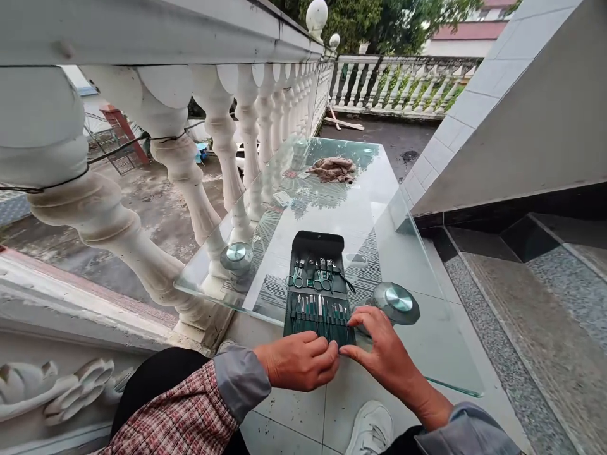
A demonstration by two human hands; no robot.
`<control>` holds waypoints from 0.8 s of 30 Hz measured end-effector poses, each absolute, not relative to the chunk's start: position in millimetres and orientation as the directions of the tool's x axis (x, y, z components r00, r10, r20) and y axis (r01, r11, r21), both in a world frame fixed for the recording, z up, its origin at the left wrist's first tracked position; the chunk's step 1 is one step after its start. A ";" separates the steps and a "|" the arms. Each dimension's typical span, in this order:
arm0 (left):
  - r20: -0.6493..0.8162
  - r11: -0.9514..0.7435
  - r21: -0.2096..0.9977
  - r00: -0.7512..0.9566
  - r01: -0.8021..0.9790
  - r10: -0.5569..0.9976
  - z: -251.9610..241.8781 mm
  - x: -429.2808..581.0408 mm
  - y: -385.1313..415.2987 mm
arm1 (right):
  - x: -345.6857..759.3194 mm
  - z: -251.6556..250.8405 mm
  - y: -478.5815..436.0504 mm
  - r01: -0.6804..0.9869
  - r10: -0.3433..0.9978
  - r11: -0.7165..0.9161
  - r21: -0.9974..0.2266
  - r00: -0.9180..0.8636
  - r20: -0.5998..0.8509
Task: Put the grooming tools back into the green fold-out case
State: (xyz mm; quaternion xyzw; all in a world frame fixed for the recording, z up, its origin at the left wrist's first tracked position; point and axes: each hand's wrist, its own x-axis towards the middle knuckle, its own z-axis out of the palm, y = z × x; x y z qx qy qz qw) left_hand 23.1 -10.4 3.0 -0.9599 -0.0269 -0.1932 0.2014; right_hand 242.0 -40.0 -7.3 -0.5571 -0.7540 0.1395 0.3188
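Observation:
A dark green manicure set case (322, 292) lies unfolded near the front edge of the glass table. In its upper part sit small scissors (296, 278) and nail clippers (327, 268); several slim tools (320, 306) with green handles stand in a row below. My left hand (301, 360) is closed at the case's near edge, its fingertips pinched together, and what they hold is hidden. At the lower right corner, my right hand (379, 341) has thumb and forefinger apart, the fingertips beside the case's right edge. Whether they touch it is hard to make out.
The glass table top (431, 341) has round metal discs, one (398, 298) just right of my right hand. A crumpled brown cloth (332, 169) lies at its far end. White balusters (177, 177) line the left; stone steps (502, 303) rise on the right.

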 end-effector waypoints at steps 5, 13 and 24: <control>0.387 -0.926 -0.363 0.921 0.103 -0.050 3.9 24.3 -8.6 | 237.8 -5.4 -37.8 0.765 0.937 0.308 -0.565 -0.141 0.320; 0.397 -0.927 -0.362 0.916 0.097 -0.059 5.1 24.3 -7.2 | 234.3 -3.9 -28.0 0.772 0.938 0.256 -0.582 -0.053 0.342; 0.450 -0.916 -0.394 0.885 0.073 -0.123 7.1 16.2 -16.1 | 227.8 -3.9 -51.3 0.771 0.950 0.288 -0.568 -0.156 0.270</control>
